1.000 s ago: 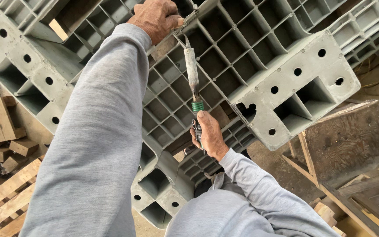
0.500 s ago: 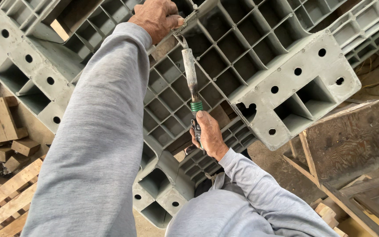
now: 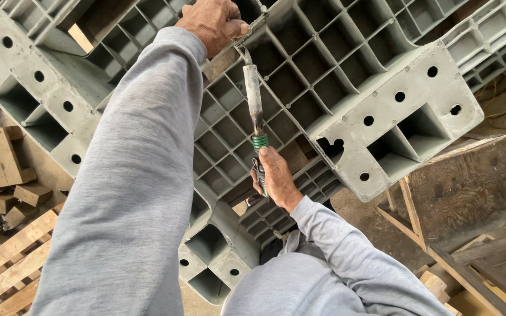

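A large grey plastic pallet [image 3: 382,134] stands tilted in front of me, its ribbed grid underside facing me. My left hand [image 3: 212,23] grips a rib of the pallet at the top of the view. My right hand [image 3: 276,178] is closed around the dark handle of a long tool [image 3: 253,99] with a metal shaft and a green ringed collar. The shaft points up, and its tip touches the pallet's rib just beside my left hand's fingers. Both arms wear grey sleeves.
Loose wooden blocks [image 3: 1,158] lie in a heap at the left. A wooden slatted pallet [image 3: 7,263] sits at the bottom left. A worn wooden crate frame [image 3: 464,181] stands at the right, with more grey pallets [image 3: 493,29] behind it.
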